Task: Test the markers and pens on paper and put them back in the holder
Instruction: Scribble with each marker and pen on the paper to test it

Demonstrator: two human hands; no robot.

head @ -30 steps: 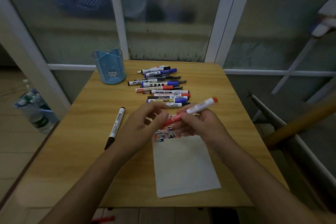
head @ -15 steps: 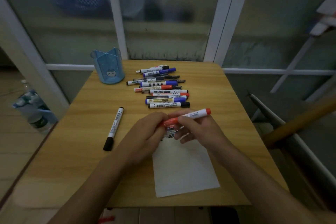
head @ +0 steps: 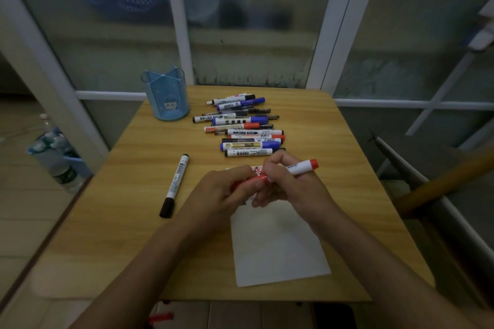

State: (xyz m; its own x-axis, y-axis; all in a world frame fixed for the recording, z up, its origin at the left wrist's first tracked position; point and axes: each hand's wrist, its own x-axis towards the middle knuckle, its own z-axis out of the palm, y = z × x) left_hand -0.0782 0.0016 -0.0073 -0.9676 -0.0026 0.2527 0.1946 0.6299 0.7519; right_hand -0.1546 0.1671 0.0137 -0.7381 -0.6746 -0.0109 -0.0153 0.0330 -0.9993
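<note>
Both hands held one red marker (head: 283, 173) over the top edge of the paper (head: 278, 243). Right hand (head: 291, 187) grip pinched around the white barrel, left hand (head: 222, 192) grip pinched on the red cap end (cap looked seated, hard to tell). Just beyond the grip lay the row of markers and pens (head: 240, 125). Left of the grip lay a black marker (head: 175, 185) on the worktop (head: 120, 222). Blue holder (head: 167, 96) stood far-left of the grip.
</note>
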